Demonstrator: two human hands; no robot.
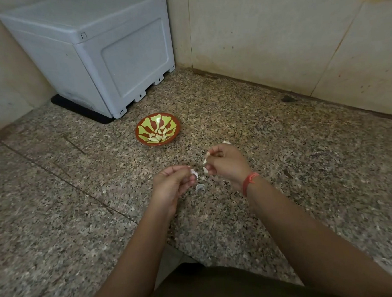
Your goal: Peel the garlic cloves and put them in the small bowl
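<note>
**A:** What sits farthest left?

**B:** A grey plastic box (91,56), square-cornered with a recessed side panel. It stands on a black mat (78,110) in the corner of the speckled granite counter (55,204).

**A:** And the small bowl?

**B:** The small bowl (147,141) is round and shallow, glazed brick-red with a yellow-green petal pattern inside. It stands beyond both grips, well apart from them and a little left of the gap between them. Pale, smooth peeled cloves (158,136) lie heaped in it.

**A:** The left grip?

**B:** The left grip (172,184) is curled, pinching a thin white scrap of skin (193,172) that juts out toward the other hand. Just beside it, a papery curl of skin (200,187) lies on the counter.

**A:** And the right?

**B:** The right grip (226,164) is closed round a garlic clove (205,158). Whitish bits show at the fingertips, which face the left grip without touching it. I cannot tell how much skin the clove carries. A red thread band (250,182) circles that wrist. Another pale scrap (226,142) peeks out just behind the knuckles.
</note>
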